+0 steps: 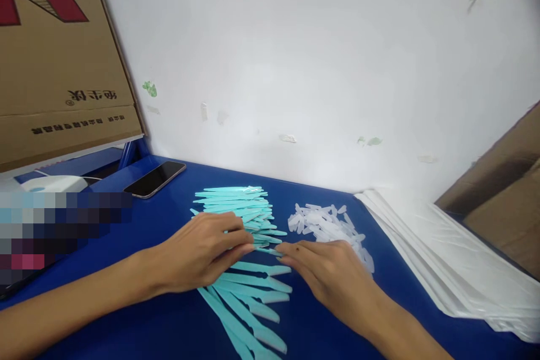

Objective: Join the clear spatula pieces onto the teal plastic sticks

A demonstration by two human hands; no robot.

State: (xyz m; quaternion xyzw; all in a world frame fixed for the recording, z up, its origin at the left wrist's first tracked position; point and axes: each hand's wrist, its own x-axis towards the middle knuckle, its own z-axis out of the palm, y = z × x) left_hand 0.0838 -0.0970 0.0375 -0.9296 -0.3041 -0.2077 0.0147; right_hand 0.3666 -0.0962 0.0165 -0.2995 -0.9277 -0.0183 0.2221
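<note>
My left hand pinches a teal eyebrow razor near the middle of the picture. At the razor's other end, the thumb and fingers of my right hand are closed on its tip; whether a small cap is between them is hidden. Behind my left hand lies a stack of teal razors. Several more razors are fanned out in front of it, their blade ends pointing right. A heap of small translucent white blade caps lies just beyond my right hand.
Everything rests on a blue table against a white wall. A phone lies at the back left, below a printed cardboard box. White plastic bags or sheets are stacked at the right, beside brown cardboard.
</note>
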